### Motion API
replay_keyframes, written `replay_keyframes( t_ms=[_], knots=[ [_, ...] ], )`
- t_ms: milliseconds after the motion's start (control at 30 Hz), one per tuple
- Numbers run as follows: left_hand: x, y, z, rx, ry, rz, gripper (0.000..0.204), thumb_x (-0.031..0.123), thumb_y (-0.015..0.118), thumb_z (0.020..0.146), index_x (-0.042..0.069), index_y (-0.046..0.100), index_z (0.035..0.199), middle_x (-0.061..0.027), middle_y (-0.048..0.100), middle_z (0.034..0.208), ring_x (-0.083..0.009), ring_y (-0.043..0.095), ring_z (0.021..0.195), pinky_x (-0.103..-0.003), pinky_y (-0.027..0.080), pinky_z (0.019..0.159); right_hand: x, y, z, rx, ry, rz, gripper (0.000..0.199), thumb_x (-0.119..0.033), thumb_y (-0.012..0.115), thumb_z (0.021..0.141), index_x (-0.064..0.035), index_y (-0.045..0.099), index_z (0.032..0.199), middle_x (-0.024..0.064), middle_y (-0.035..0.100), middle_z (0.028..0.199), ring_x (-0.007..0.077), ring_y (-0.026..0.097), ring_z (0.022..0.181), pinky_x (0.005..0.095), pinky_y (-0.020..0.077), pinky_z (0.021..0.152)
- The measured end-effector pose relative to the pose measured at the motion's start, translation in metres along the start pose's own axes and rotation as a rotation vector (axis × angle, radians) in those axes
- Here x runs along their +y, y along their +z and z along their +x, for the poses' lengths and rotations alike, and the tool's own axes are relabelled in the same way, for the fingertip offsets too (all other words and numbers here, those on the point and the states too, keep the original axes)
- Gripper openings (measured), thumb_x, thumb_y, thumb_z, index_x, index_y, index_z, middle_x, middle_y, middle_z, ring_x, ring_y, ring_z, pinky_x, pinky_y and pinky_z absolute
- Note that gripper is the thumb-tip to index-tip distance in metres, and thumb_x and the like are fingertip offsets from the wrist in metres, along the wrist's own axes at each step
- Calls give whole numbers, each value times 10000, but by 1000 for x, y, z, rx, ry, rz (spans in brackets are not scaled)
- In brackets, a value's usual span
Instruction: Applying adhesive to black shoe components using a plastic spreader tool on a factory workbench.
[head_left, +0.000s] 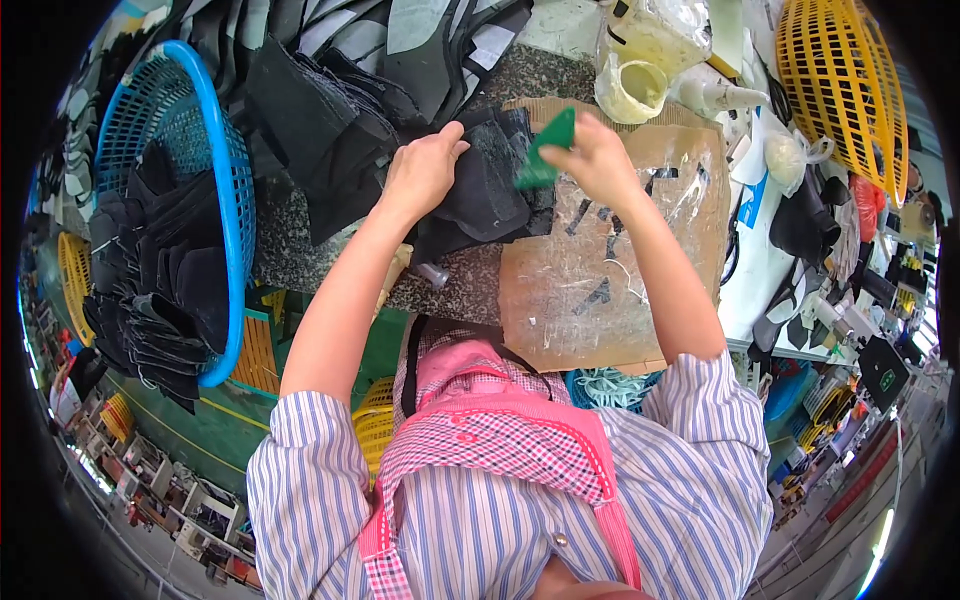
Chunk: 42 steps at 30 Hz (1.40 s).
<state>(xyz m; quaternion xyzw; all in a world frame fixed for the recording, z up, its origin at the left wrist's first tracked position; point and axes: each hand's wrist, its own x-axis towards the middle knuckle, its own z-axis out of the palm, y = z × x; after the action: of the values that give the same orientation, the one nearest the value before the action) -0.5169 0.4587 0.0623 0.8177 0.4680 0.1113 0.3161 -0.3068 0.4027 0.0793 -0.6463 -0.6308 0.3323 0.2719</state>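
Note:
My right hand [597, 165], slightly blurred, grips a flat green triangular scraper [549, 155]. The scraper's edge is over a fanned stack of black fabric pieces [482, 190] on the speckled tabletop. My left hand [425, 175] is closed, with thumb and fingers drawn together, at the left side of that stack. Whether a piece is pinched in it is hidden. Beneath the right forearm lies a brown cardboard sheet [560, 320], smeared with dried glue and black scraps. At its far edge stands a cloudy, glue-crusted plastic container [632, 88].
More black cut pieces [320, 120] pile up at the far left. A blue basket [235, 230] full of black pieces stands left of the table. A yellow basket [840, 90] is at the far right. A small metal cylinder [432, 275] lies near the table's front edge.

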Motion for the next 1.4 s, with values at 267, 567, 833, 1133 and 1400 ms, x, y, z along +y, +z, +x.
replay_keyframes(
  t_ms=[267, 567, 833, 1133, 1400],
  knots=[
    [0, 5, 1, 6, -26, 20, 151, 181, 460, 822, 41, 420, 785, -205, 552, 696, -382, 533, 708, -472, 405, 579, -5, 11, -35, 173, -53, -142, 113, -122, 616, 723, -34, 593, 790, 94, 520, 771, 229, 519, 713, 302, 411, 641],
    [23, -74, -32, 708, 380, -13, 288, -63, 572, 712, -4, 574, 994, -110, 608, 940, -204, 598, 842, -289, 478, 742, -7, -35, -52, 428, 103, 446, 78, -70, 603, 747, -37, 613, 818, 11, 586, 702, 82, 518, 658, 215, 404, 595],
    [5, -64, -42, 481, 281, 376, 323, 148, 658, 604, 113, 567, 913, -124, 510, 1037, -298, 471, 936, -402, 373, 785, -18, 24, 4, 240, -207, 157, 153, -19, 590, 738, -36, 606, 889, 43, 600, 764, 127, 559, 691, 253, 440, 604],
    [9, 33, -76, 102, 377, 71, 392, 191, 679, 607, 98, 564, 970, -106, 463, 1121, -293, 399, 1075, -383, 391, 835, -24, -20, -75, 15, 27, 97, 164, -69, 627, 666, -50, 618, 829, 61, 551, 767, 199, 506, 700, 276, 416, 631],
    [7, 22, -60, 153, 375, -116, 230, 144, 633, 682, 61, 584, 891, -110, 531, 975, -282, 478, 914, -338, 407, 777, -27, -3, -53, -536, -12, -195, 308, -195, 526, 668, 0, 569, 903, 140, 555, 976, 304, 499, 905, 373, 396, 819]
  ],
)
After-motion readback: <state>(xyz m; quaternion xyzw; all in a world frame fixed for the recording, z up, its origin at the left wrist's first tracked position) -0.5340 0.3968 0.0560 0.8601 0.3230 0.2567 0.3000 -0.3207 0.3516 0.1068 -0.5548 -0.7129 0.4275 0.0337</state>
